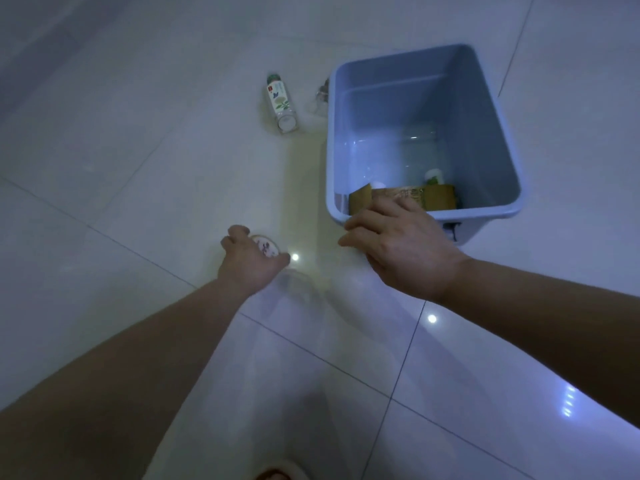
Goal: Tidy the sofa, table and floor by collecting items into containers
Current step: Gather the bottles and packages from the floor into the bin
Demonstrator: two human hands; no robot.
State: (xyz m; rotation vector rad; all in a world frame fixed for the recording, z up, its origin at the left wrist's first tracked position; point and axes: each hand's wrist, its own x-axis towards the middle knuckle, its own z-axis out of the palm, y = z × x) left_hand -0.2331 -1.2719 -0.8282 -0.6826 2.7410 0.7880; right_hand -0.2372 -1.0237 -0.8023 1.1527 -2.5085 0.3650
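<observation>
Here we are in the floor part of the tidying, with a pick-up under way. Our left hand (pixel 254 261) reaches down to a small round disc with a printed pattern (pixel 266 245) on the tiled floor (pixel 104 168), just left of the blue plastic bin (pixel 398 98). Its fingers (pixel 235 233) curl round the disc's rim and seem to grip it, though we cannot tell whether it is a lid or a tin.

Our right hand (pixel 398 244) lies over the bin's near left corner. Whether its fingers clasp the rim or only rest there, we cannot tell.

The bin already holds folded cardboard (pixel 433 197) and what look like white-capped bottles against its near wall. A clear bottle with a green cap (pixel 281 103) lies on the floor at the far left of the bin, with something clear and crumpled (pixel 322 95) beside the bin's far left corner.

Next, we judge, the disc has to be lifted, carried right over the rim and dropped in. Then comes a longer reach to the far bottle.
</observation>
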